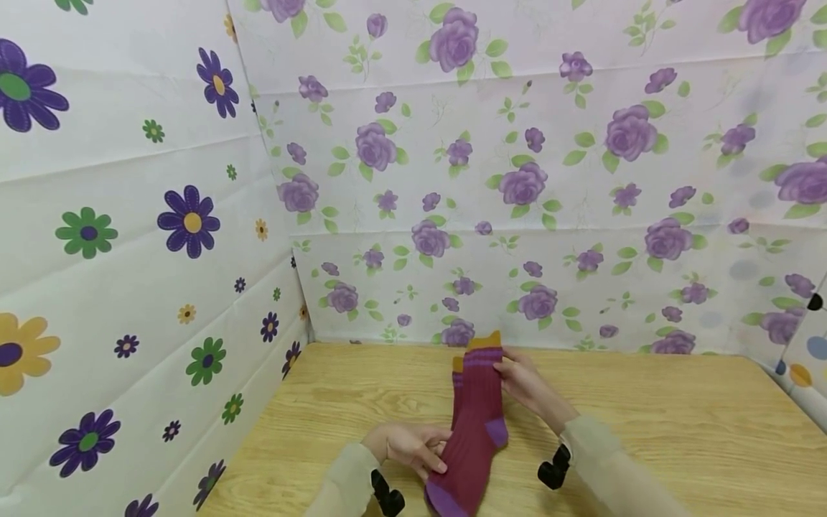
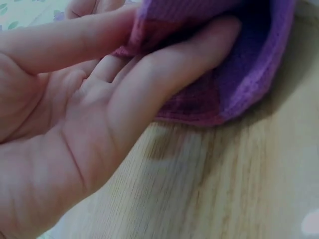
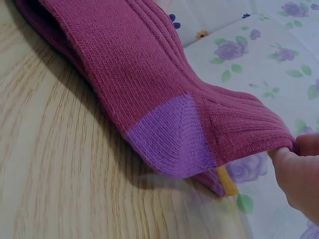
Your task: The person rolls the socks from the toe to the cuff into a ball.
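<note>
Two maroon socks lie one over the other, lengthwise away from me. The upper sock (image 1: 477, 402) has a purple heel (image 3: 167, 137), a purple toe (image 1: 446, 500) and an orange cuff (image 1: 484, 340) with purple stripes below it. Most of the lower sock (image 1: 457, 398) is hidden; its orange edge shows at the left. Near the toe end, my left hand (image 1: 408, 445) holds the left side of the sock, and in the left wrist view one digit reaches between the purple layers. My right hand (image 1: 525, 382) pinches the right edge just below the cuff.
The socks are over a light wood-grain table (image 1: 646, 416). A sheet with purple roses (image 1: 523, 183) rises at the table's back edge. On the left stands another sheet with colourful daisies (image 1: 192, 221), and a dotted one (image 1: 801, 375) edges the right.
</note>
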The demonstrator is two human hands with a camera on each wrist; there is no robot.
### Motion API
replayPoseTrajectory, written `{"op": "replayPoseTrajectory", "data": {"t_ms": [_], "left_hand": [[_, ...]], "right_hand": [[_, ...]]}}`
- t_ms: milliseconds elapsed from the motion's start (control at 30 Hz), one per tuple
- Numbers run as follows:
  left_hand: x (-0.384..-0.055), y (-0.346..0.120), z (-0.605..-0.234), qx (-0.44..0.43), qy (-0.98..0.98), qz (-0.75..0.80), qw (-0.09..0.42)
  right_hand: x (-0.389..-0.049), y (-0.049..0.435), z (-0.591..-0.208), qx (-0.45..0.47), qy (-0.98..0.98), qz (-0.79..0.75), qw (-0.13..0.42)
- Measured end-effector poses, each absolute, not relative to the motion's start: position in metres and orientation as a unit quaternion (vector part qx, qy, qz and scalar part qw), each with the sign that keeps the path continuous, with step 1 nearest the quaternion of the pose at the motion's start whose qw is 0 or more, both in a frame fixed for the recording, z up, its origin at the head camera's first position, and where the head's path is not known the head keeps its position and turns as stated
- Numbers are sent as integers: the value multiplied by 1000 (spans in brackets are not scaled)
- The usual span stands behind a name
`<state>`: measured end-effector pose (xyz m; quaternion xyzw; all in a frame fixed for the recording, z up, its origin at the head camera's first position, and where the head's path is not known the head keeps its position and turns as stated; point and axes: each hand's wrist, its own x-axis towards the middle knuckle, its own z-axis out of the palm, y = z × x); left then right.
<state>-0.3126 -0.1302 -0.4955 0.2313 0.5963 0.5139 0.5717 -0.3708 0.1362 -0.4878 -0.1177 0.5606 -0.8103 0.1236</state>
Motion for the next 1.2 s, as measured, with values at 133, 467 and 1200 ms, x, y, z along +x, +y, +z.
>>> {"op": "replayPoseTrajectory", "data": {"t_ms": [133, 467, 1200], "left_hand": [[-313, -130, -497, 220, 622, 502, 559], [-310, -126, -497, 207, 630, 491, 565], [-305, -128, -494, 206, 690, 462, 519]], "right_hand": [[-373, 130, -489, -115, 567, -806, 123], [-378, 118, -492, -105, 589, -793, 116], [-391, 104, -508, -68, 578, -807, 101]]}}
